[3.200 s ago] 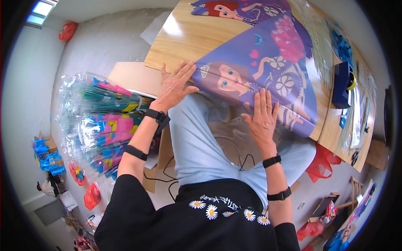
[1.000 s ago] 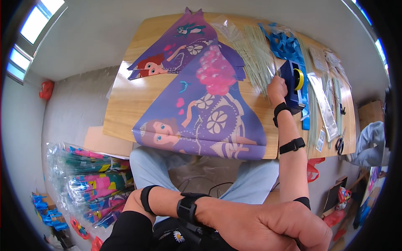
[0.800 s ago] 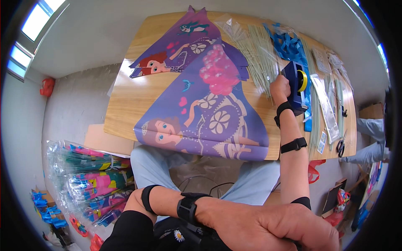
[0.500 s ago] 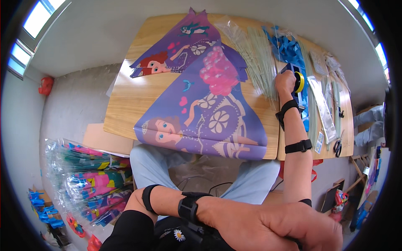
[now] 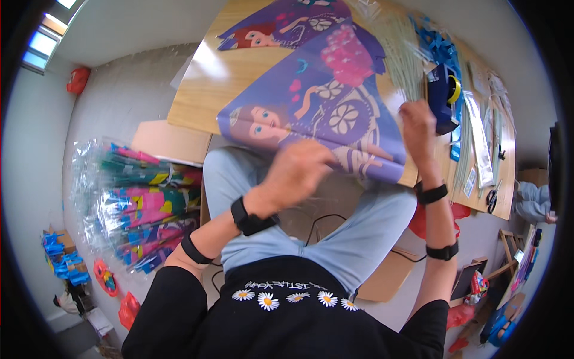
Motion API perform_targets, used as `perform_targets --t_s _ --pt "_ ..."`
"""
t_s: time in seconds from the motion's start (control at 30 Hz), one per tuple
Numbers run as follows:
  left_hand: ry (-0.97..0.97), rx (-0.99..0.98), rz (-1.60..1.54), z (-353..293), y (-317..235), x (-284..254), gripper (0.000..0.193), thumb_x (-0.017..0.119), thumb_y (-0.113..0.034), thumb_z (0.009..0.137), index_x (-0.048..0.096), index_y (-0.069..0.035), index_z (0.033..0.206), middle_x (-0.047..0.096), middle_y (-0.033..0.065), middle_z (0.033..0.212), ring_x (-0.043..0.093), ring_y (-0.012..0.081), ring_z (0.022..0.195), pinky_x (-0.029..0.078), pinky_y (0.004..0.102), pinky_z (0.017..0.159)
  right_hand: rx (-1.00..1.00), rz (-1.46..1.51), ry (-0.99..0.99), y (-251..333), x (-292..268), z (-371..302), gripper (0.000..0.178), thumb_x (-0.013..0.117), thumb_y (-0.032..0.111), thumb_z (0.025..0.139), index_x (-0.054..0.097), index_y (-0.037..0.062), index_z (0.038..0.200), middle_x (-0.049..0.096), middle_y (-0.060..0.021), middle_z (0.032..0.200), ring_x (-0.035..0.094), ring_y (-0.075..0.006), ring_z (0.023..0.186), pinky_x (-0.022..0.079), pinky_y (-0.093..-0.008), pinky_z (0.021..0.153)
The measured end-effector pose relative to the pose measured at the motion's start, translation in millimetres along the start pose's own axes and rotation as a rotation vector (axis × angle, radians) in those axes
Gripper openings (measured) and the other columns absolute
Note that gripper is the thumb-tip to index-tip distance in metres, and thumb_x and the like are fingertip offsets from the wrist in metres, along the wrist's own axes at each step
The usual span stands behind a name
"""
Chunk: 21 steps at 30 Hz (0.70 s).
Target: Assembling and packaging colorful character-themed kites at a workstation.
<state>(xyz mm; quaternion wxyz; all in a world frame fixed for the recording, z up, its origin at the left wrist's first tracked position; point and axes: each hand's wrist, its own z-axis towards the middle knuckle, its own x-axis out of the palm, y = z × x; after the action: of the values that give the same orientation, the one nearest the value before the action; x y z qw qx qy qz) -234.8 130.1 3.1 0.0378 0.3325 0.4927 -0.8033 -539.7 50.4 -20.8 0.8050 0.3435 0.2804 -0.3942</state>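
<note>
A purple kite-shaped plastic sheet [image 5: 359, 128] printed with a cartoon princess and pink balloons lies across the near edge of the wooden table. My left hand [image 5: 299, 170] hovers over its near edge, smeared by motion, so its grip does not show. At the sheet's right side is my right hand [image 5: 420, 128], with fingers drawn together; whatever they pinch is too small or blurred to make out. Just beyond that hand stands a dark blue tape dispenser [image 5: 441, 99] with a yellow roll [image 5: 454, 90].
A second printed sheet [image 5: 299, 30] lies farther back. Thin pale rods [image 5: 403, 57], blue ribbons [image 5: 439, 48], clear plastic sleeves [image 5: 480, 140] and scissors [image 5: 492, 200] lie to the right. Wrapped colourful bundles [image 5: 143, 203] stand left of my legs, beside a cardboard box [image 5: 170, 143].
My right hand has left the tape dispenser and come nearer to the sheet's right side. My left hand has moved forward from close to my body to the sheet's near edge. The view has shifted.
</note>
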Motion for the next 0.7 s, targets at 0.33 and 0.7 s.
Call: perform_targets --t_s 0.33,0.7 --pt "-0.359 -0.088 0.417 -42 97 -11 0.01 0.068 -0.006 0.079 0.067 -0.008 0.088 0.061 0.0059 0.092 0.057 0.0288 0.092 0.041 0.041 0.083 0.248 0.069 0.228 76 60 -96 0.003 0.064 0.004 0.082 0.064 0.0053 0.084 0.058 -0.0122 0.084 0.06 -0.034 0.079 0.045 -0.0429 0.069" --pt "-0.316 -0.101 0.482 -20 119 4 0.01 0.07 -0.006 0.076 0.069 -0.01 0.085 0.059 0.0056 0.09 0.057 0.0269 0.095 0.041 0.0414 0.085 0.3 0.059 0.179 80 67 -97 0.003 0.065 0.006 0.082 0.065 0.0086 0.084 0.061 -0.0091 0.084 0.061 -0.0329 0.079 0.043 -0.0427 0.077"
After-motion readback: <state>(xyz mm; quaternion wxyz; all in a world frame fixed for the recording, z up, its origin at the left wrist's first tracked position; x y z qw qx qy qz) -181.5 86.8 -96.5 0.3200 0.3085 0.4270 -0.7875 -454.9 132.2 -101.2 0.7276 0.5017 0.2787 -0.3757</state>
